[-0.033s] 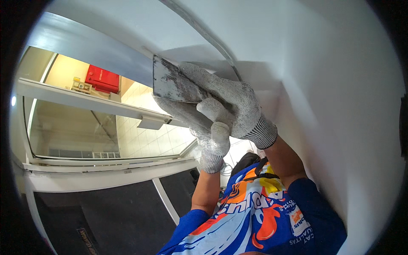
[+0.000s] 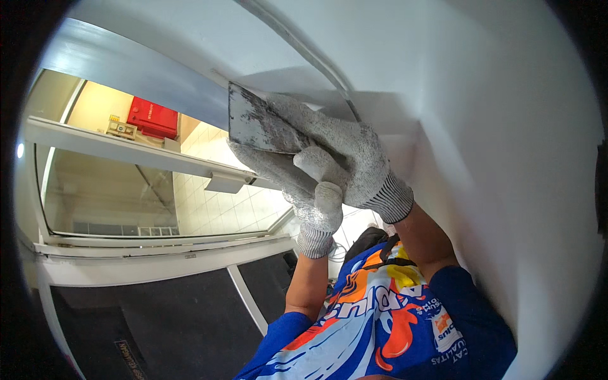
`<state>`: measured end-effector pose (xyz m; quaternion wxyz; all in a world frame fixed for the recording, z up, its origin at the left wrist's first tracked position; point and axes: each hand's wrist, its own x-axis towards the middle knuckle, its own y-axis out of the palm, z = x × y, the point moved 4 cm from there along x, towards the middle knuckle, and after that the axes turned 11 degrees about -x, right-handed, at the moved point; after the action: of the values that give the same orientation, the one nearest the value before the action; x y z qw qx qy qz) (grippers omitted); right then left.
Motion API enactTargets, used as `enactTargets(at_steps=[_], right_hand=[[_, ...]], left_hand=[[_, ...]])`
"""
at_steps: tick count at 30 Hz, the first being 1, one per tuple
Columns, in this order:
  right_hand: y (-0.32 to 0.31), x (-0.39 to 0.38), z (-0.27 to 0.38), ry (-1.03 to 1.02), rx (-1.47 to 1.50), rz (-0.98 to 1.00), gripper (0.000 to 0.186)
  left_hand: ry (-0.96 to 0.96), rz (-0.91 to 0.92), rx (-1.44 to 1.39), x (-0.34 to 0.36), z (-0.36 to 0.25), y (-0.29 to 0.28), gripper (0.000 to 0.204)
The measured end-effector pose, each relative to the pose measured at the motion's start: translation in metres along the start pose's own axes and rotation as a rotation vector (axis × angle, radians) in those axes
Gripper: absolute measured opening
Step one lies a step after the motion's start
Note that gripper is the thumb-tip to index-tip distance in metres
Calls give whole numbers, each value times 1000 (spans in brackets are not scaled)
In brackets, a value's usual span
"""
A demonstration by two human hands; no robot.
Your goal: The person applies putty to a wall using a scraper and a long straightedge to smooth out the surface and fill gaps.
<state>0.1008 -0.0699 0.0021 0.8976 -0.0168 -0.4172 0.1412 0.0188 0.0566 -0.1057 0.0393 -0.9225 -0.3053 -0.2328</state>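
Grey blade (image 2: 258, 123), long axis up-left

Our right hand (image 2: 354, 145) and our left hand (image 2: 305, 201), raised close together

We have both forearms lifted: the left forearm (image 2: 308, 282) rises almost upright in the view, while the right forearm (image 2: 430, 237) slants up and leftward. Pale speckled gloves cover both hands to the wrists. Our right fingers (image 2: 292, 113) stretch to the upper left, the right thumb (image 2: 322, 163) bent opposite them in a pinch. Below, our left fingers (image 2: 266, 166) lie extended the same way, partly hidden, with the left thumb (image 2: 328, 206) pointing up.
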Motion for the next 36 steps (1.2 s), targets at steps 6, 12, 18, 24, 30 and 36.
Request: enactTargets(at_steps=[6,12,18,24,30,36], right_hand=[[-2,0,-5,93,-11,58,60],[-1,-2,-1,80,3,33,57],[6,0,-4,81,21,30,55],[4,-1,-10,45,-38,20,56],[11,-6,-8,155,95,70,53],[8,-3,-12,178,62,182,50]], left_hand=[[49,19,-22,6,0,-5,80],[64,99,-6,8,-3,3,77],[36,161,16,7,1,3,74],[-50,175,-258,2,-18,6,56],[182,170,28,17,-25,9,57],[157,138,-46,21,-25,12,63]])
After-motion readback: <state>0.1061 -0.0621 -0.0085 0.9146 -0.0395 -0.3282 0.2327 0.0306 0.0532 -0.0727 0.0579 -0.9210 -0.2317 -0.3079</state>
